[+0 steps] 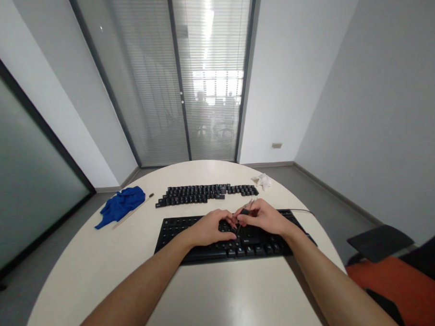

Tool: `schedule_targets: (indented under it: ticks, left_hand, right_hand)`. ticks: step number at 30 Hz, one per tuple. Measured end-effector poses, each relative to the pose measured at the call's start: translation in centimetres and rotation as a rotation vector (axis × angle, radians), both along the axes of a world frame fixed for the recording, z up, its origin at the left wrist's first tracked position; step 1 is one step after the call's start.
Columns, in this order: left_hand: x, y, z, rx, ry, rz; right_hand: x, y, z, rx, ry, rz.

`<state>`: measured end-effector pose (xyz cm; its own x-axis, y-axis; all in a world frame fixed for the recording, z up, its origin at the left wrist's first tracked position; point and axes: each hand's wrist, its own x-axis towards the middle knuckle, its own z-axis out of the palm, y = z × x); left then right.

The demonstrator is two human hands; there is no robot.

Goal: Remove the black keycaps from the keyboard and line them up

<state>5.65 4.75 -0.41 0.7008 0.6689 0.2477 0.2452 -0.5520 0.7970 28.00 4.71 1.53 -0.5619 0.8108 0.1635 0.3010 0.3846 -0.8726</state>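
Observation:
A black keyboard lies at the table's near middle, its left part showing bare key sockets, with keycaps along the near edge toward the right. My right hand is over it, closed on a small tool with a black top and a thin shaft pointing down at the keys. Its exact kind is unclear. Resting on the keyboard, my left hand has its thumb and fingers curled in beside the shaft's lower end. Whatever is between those fingertips is too small to make out.
Removed black keycaps lie in rows beyond the keyboard. A blue cloth and a thin brush are at the left. White crumpled tissue sits at the far right. A cable leaves the keyboard; an orange chair stands right.

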Motion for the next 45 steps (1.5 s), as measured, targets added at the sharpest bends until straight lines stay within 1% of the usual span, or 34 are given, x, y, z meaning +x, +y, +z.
schedule_targets:
  ticks: [4,7,9,12,15,20,22,25,30,35,40,45]
  left_hand:
    - [0.2,0.3,-0.4,-0.145,-0.151,0.052]
    - [0.2,0.5,-0.6,-0.190,-0.203,0.063]
    - [0.2,0.6,-0.8,-0.190,-0.202,0.073]
    - [0.3,0.7,-1.2,-0.137,-0.183,0.116]
    - [0.5,0.6,-1.5,-0.047,-0.121,0.160]
    - [0.6,0.4,-1.5,0.072,-0.021,0.192]
    - [0.6,0.4,-1.4,0.075,-0.026,0.186]
    - [0.5,0.5,-1.4,0.021,-0.076,0.166]
    - [0.5,0.8,-1.7,-0.024,-0.142,0.178]
    - [0.6,0.8,-1.7,0.068,-0.089,0.242]
    - [0.6,0.7,-1.5,0.160,-0.032,0.310]
    - [0.5,0.6,-1.4,0.182,-0.013,0.317]
  right_hand:
    - [0.0,0.2,0.0,0.076,-0.056,-0.063]
    - [-0.1,0.3,0.0,0.118,-0.076,-0.104]
    - [-0.2,0.4,0.0,0.131,-0.080,-0.121]
    - [-0.3,0.5,-0.2,0.152,-0.106,-0.138]
    - [-0.2,0.6,-0.4,0.168,-0.141,-0.153]
    - [-0.1,0.7,-0.5,0.170,-0.172,-0.164]
    - [-0.1,0.7,-0.5,0.174,-0.177,-0.173]
    - [-0.3,0.6,-0.6,0.186,-0.185,-0.188]
    - [-0.6,0.5,-1.0,0.192,-0.195,-0.161]
    - [-0.7,0.6,-1.1,0.202,-0.181,-0.167]
    - [-0.8,0.5,-1.1,0.140,-0.105,-0.125]
    - [-1.0,0.6,-1.2,0.142,-0.058,-0.118]
